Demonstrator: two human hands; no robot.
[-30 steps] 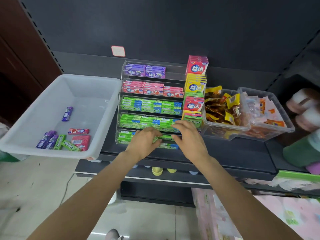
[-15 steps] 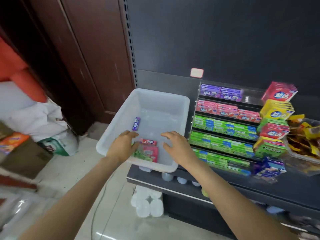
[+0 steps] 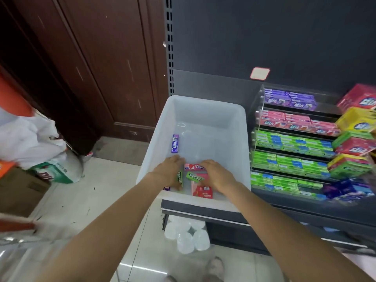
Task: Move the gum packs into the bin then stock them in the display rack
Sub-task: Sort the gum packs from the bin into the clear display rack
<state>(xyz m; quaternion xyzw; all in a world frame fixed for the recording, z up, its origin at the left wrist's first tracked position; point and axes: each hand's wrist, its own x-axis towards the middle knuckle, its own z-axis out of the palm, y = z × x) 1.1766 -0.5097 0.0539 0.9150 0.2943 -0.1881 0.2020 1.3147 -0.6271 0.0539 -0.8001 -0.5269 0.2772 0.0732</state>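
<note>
A white plastic bin stands on the dark shelf, left of the clear display rack. A purple gum pack lies alone in the bin's middle. At the bin's near end lie two green Doublemint packs, a pink pack and red packs. My left hand reaches down inside the bin, and one green pack lies against its thumb side. Just right of the heap, my right hand hovers with relaxed fingers, fingertips at the pink pack. The rack holds rows of purple, pink and green gum.
Stacked red, yellow and green gum boxes stand right of the rack. Blue wrapped packs lie at the rack's foot. Clear bottles sit under the shelf. White bags and a cardboard box crowd the floor at left, before a brown door.
Both hands left the rack's lowest row, swung left to the bin and have now dropped from its near rim onto the heap of packs. My view turned left.
</note>
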